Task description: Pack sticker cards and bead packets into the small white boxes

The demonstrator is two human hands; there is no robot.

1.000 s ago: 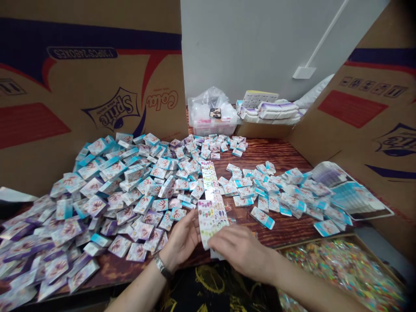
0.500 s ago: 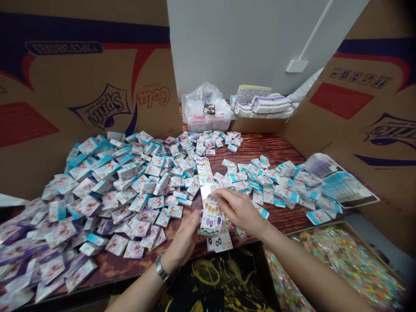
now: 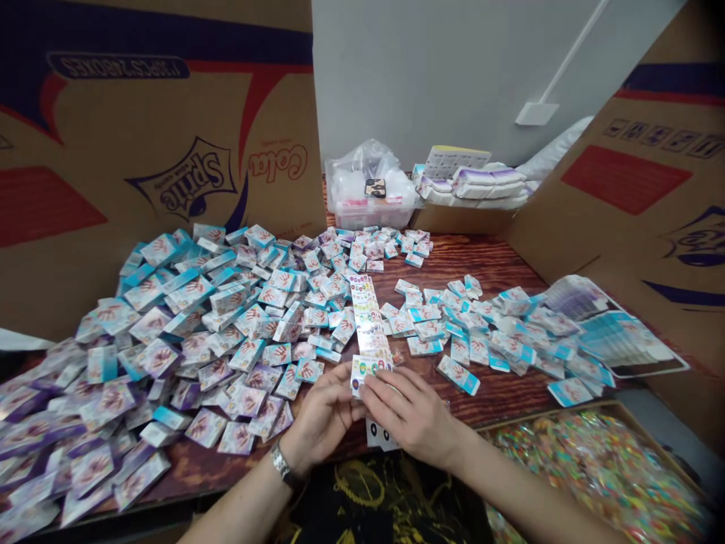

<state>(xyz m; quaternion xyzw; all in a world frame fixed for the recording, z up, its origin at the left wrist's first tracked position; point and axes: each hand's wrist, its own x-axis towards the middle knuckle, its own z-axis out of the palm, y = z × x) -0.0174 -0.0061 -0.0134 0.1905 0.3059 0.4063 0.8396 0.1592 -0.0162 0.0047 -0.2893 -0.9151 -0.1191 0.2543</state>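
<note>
Holding sticker strip [image 3: 371,332], near end in grip [image 3: 362,384]

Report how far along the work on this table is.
Seemingly done: small boxes are heaped on the left, with a thinner scatter on the right; whether they are filled cannot be seen. In hand: the left hand and right hand pinch the near end of a long sticker strip. Left: most of that strip lies flat up the table, and the tray of colourful pieces looks full.
</note>
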